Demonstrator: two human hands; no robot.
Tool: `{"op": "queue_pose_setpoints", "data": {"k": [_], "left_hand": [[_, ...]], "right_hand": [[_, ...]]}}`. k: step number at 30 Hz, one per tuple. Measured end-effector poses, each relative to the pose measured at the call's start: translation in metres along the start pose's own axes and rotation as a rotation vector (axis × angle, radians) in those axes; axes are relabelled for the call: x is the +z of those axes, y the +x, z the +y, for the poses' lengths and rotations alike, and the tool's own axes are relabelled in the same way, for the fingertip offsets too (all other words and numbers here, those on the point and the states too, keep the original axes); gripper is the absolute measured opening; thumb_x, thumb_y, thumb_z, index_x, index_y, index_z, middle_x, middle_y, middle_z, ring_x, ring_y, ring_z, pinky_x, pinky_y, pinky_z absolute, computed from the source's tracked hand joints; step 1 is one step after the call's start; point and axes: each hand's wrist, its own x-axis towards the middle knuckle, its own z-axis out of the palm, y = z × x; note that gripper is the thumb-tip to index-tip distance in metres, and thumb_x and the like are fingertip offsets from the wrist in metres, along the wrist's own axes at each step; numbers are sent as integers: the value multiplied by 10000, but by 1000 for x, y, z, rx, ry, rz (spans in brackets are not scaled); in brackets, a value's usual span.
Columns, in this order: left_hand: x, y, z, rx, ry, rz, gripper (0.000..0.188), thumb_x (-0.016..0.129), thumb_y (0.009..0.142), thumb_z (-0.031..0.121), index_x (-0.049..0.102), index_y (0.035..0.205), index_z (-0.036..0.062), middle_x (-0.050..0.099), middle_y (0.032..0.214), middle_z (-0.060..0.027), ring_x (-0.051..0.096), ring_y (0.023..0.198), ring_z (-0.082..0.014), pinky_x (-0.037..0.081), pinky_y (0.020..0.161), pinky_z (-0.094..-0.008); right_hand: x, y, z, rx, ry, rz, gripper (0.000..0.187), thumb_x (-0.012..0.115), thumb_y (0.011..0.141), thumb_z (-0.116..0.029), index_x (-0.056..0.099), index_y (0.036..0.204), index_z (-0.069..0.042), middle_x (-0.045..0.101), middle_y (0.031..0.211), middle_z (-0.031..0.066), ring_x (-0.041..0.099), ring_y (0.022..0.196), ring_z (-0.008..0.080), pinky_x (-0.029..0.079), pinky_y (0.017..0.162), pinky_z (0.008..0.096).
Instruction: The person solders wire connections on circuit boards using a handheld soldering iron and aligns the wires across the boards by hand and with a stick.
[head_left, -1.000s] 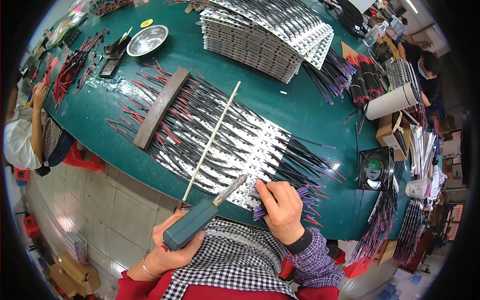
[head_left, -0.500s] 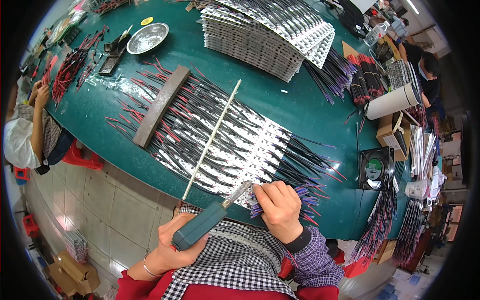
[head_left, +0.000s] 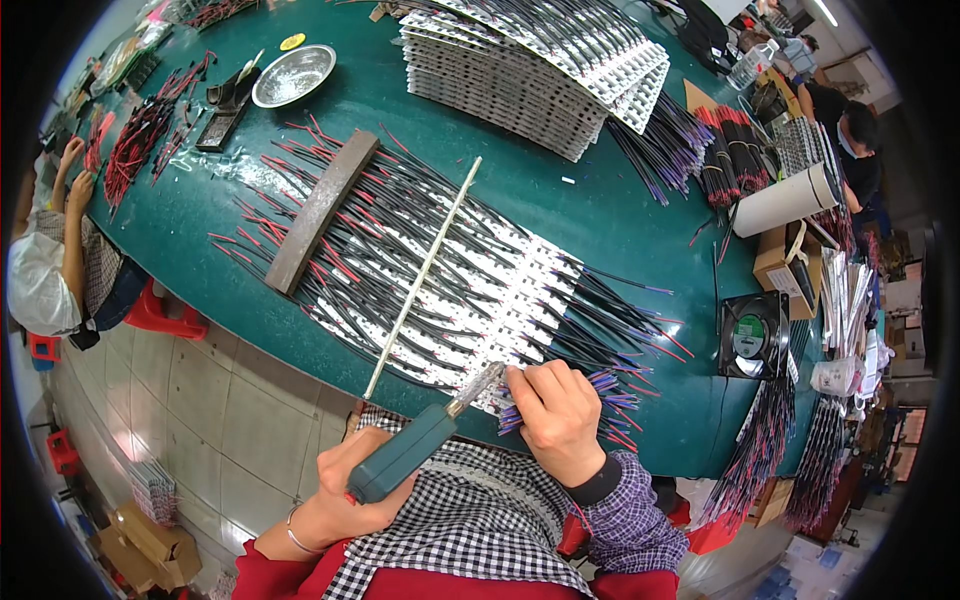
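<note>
My left hand (head_left: 350, 485) is closed round the green handle of a soldering iron (head_left: 405, 455). Its metal tip reaches the near edge of a white circuit board panel (head_left: 525, 290) that lies on the bench. Beside the tip, my right hand (head_left: 562, 420) is closed, thumb and forefinger pinching a thin wire at the board's edge; the wire is mostly hidden by the fingers. Black wires with red and purple ends (head_left: 610, 395) fan out under and past this hand. A heavy metal bar (head_left: 322, 215) and a thin pale stick (head_left: 425, 275) lie across the wires on the panel.
A tall stack of wired panels (head_left: 500, 90) stands at the back. Left of it are a metal bowl (head_left: 294, 77) and a black soldering stand (head_left: 228, 110). A small fan (head_left: 752, 338) and a white cylinder (head_left: 785, 203) are at right. Another person (head_left: 50, 260) sits at left.
My hands and the iron have barely moved; the tip stays at the panel's edge. At left, the other person's hands have moved apart.
</note>
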Motion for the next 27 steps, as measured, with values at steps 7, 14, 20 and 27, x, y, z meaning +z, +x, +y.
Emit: {"op": "queue_pose_setpoints", "data": {"k": [7, 14, 20, 27], "left_hand": [[-5, -5, 1, 126, 113, 43, 219, 762, 669, -72, 672, 868, -58, 671, 826, -139, 664, 680, -249, 532, 623, -311], [-4, -5, 1, 7, -1, 27, 227, 759, 675, -75, 675, 886, -64, 683, 848, -152, 682, 707, -262, 535, 648, -312], [3, -2, -3, 16, -17, 25, 188, 745, 694, -69, 653, 857, -52, 658, 785, -136, 639, 644, -234, 498, 600, -319], [2, -2, -4, 37, 11, 14, 187, 741, 693, -72, 653, 856, -50, 643, 766, -128, 627, 624, -238, 485, 580, -308]], "right_hand": [[-1, 0, -1, 3, -7, -5, 256, 656, 734, -57, 697, 976, 17, 537, 812, 38, 551, 762, 188, 406, 599, 316], [0, 1, -1, 22, 11, -10, 250, 652, 736, -53, 693, 973, 16, 534, 814, 46, 545, 757, 199, 410, 593, 321], [2, -1, -3, 18, -2, 8, 245, 652, 734, -52, 687, 966, 18, 518, 804, 53, 538, 741, 204, 407, 583, 325], [3, 0, -3, 16, 1, 10, 238, 655, 738, -51, 680, 964, 21, 511, 803, 57, 536, 736, 209, 403, 574, 327]]}}
